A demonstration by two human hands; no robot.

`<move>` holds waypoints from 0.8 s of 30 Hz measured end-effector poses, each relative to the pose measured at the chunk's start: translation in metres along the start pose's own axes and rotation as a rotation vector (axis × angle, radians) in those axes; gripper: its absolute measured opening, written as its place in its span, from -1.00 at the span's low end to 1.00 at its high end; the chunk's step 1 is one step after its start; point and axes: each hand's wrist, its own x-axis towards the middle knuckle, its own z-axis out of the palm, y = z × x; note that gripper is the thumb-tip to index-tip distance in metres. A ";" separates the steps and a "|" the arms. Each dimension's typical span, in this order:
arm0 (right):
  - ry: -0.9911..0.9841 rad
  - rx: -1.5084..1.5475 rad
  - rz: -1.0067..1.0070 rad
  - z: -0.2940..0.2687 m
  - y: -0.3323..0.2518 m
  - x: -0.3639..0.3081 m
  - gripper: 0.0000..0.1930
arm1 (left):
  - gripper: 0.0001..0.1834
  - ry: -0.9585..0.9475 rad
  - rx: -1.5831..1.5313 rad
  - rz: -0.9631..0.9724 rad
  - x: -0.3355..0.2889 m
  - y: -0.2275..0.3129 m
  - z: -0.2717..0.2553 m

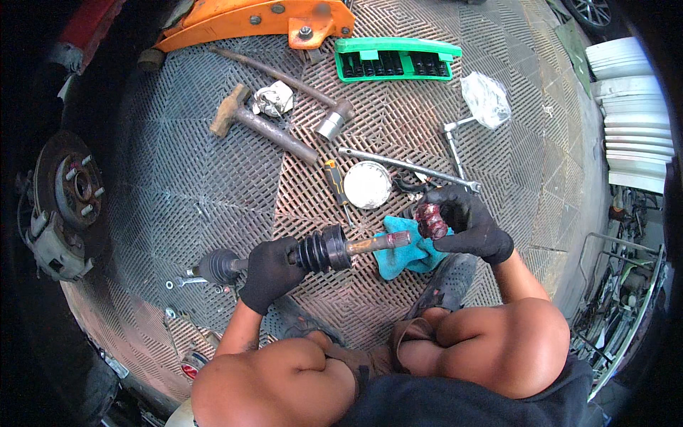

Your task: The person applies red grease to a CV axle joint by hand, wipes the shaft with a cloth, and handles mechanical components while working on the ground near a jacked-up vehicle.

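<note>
My left hand (269, 276), in a black glove, is closed around a drive axle shaft (370, 245) held roughly level. A black ribbed rubber boot (324, 249) sits on the shaft beside the hand, and the bare splined end points right. A second dark boot or joint (219, 267) shows at the far left end. In my black-gloved right hand (478, 231) is a rounded joint piece (430, 221) smeared with dark red grease. It is apart from the splined tip, a little to its right. Below the joint piece lies a teal cloth (404, 262).
Beyond my hands lie a white round tub (367, 185), a screwdriver (334, 181), a long wrench (409, 169), a hammer (263, 128) and a socket on a bar (331, 127). Farther back are a green socket case (398, 46) and an orange jack (249, 25). A wheel hub (78, 185) stands left.
</note>
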 end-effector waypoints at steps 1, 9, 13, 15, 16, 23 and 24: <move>-0.001 -0.030 -0.015 0.003 0.000 0.000 -0.15 | -0.77 0.003 -0.009 -0.002 -0.001 0.000 0.000; -0.117 -0.202 -0.019 0.022 -0.019 0.002 -0.17 | -0.80 0.032 -0.005 0.034 -0.005 0.000 0.001; -0.074 -0.296 -0.058 0.031 -0.028 0.000 -0.18 | -0.80 0.008 0.016 0.016 -0.005 0.000 0.002; -0.084 -0.393 -0.099 0.033 -0.031 -0.001 -0.19 | -0.79 0.004 0.011 0.010 -0.005 0.000 0.002; -0.077 -0.427 -0.120 0.035 -0.032 -0.002 -0.20 | -0.78 0.001 0.004 0.002 -0.006 0.000 0.002; -0.048 -0.517 -0.216 0.050 -0.032 0.003 -0.26 | -0.74 0.007 0.023 0.005 -0.006 0.002 0.002; -0.031 -0.524 -0.221 0.053 -0.031 0.004 -0.28 | -0.74 0.008 -0.001 0.008 -0.006 0.002 0.002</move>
